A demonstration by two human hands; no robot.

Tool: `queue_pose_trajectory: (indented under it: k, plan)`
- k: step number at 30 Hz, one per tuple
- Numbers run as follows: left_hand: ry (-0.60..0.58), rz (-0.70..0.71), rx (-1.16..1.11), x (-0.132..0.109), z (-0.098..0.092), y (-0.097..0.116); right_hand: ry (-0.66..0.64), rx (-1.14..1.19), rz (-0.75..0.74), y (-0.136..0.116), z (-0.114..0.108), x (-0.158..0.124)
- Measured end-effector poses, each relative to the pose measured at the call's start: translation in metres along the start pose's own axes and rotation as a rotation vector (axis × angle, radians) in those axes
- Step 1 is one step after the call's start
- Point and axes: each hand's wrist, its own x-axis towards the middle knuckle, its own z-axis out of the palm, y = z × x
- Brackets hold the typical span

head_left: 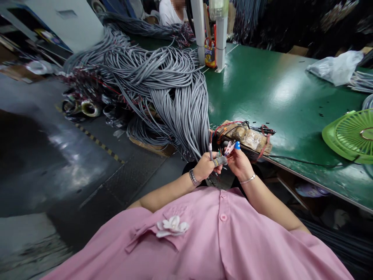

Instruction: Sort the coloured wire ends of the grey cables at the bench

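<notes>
Right by the edge of the green counter [291, 93], this person's left hand [205, 168] has its grip closed round a grey cable [210, 153], with thin coloured wires [220, 152] showing between both hands, while the right hand [241, 165], a blue cover [237, 145] on its thumb, pinches a small pink clip [229, 147]. A taped block [250, 137] sits just beyond them, and a great swathe of grey cables [186, 105] hangs to the left.

Left hand [205, 167] holds gray cable [210, 151] beside right hand [241, 166]
</notes>
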Motion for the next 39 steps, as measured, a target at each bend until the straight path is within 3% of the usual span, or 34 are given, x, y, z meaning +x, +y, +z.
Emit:
queue_pose_trajectory:
  k: [4, 14, 22, 29, 39]
  plan:
    - [-0.006, 0.008, 0.036, 0.000, -0.001, -0.003, 0.023, -0.004, -0.026, 0.002, 0.003, 0.002]
    - [0.029, 0.035, 0.075, -0.016, 0.000, 0.000, -0.126, 0.024, 0.102, -0.003, -0.006, -0.008]
    - [0.110, 0.078, 0.040, -0.022, 0.003, -0.002, -0.103, -0.074, 0.010, -0.006, -0.002, -0.012]
    - [0.165, 0.071, 0.047, -0.016, 0.008, -0.002, -0.025, -0.036, 0.066, -0.008, -0.006, -0.007]
    - [0.169, 0.064, 0.116, -0.012, 0.012, 0.000, -0.054, 0.042, 0.013, -0.004, -0.007, 0.000]
